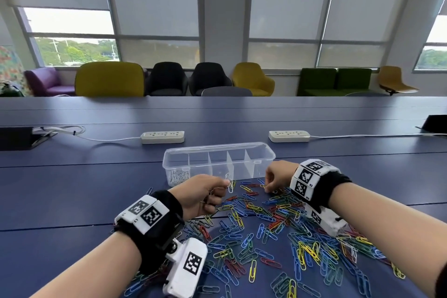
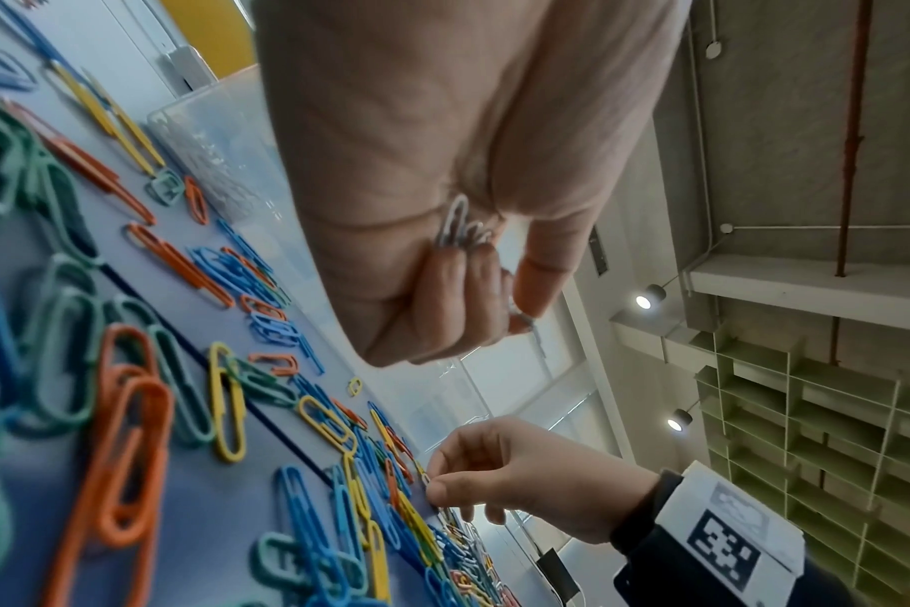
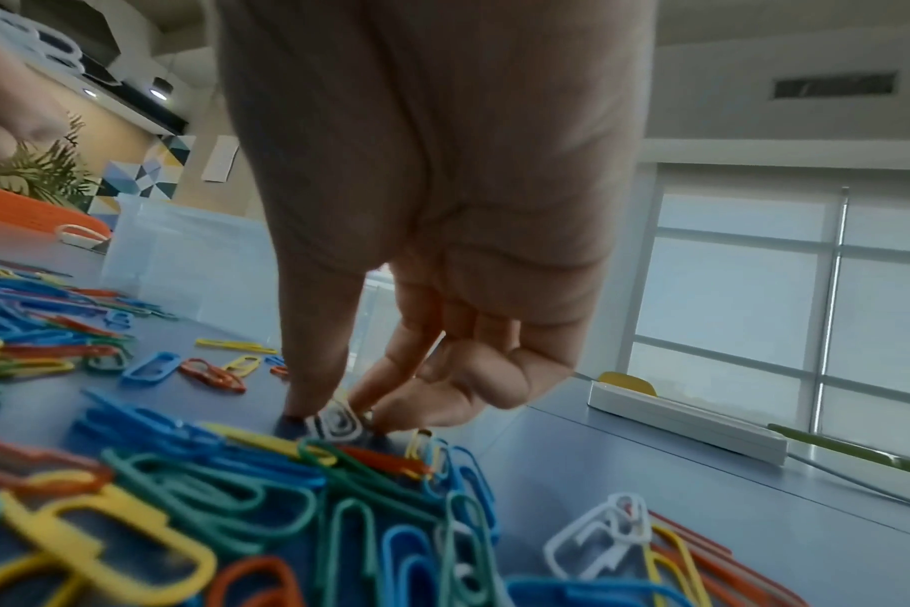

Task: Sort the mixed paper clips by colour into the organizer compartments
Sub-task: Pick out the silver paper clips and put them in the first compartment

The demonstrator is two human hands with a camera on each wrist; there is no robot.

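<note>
A clear plastic organizer [image 1: 266, 152] with several compartments stands on the blue table; white clips [image 1: 179, 175] fill its left compartment. A heap of mixed coloured paper clips [image 1: 266, 232] spreads in front of it. My left hand [image 1: 205, 195] hovers just before the organizer, pinching a white clip [image 1: 230, 186] at its fingertips and holding more white clips [image 2: 458, 230] in the curled fingers. My right hand [image 1: 278, 178] reaches down at the heap's far edge, thumb and fingers pinching a white clip [image 3: 339, 423] that lies on the table.
Two white power strips [image 1: 162, 137] [image 1: 289, 136] with cables lie behind the organizer. A black box [image 1: 17, 138] sits at the far left and a dark object [image 1: 435, 123] at the far right. Chairs line the windows beyond the table.
</note>
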